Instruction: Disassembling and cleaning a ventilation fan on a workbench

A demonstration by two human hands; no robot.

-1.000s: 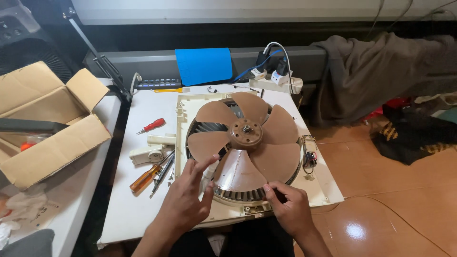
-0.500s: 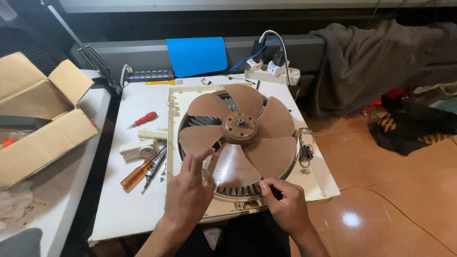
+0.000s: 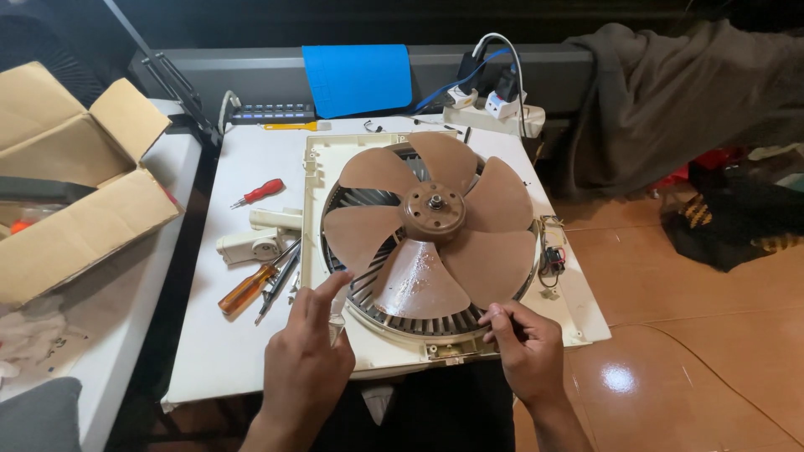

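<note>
Two hands at work on one dismounted exhaust fan, entered left to right.

1. Cardboard box (image 3: 75,192), flaps open, on the neighbouring table at far left.
2. Red screwdriver (image 3: 260,192), cream plastic part (image 3: 251,244) and orange-handled screwdriver (image 3: 247,289), lying loose on the white surface (image 3: 218,351), just beside the fan's left edge.
3. Left hand (image 3: 308,356): index and middle fingers stretched toward the lower left of the grille, the rest loosely curled. Whether it grips anything small cannot be told.
4. Cream fan frame (image 3: 322,159), lying flat at the middle of the surface. The brown five-blade impeller (image 3: 435,226) sits on its hub over the round grille, its near blade flecked with dust.
5. Right hand (image 3: 523,351): fingertips pinched closed at the grille's lower right rim. What they pinch is too small to make out.
6. Wire and switch cluster (image 3: 551,255), on the frame's right edge.

Judged step: both hands are working on the near rim of the grille, probably a fastening or clip there. A next move would call for a fine fingertip grip and a steadied frame, keeping clear of the blades.
</note>
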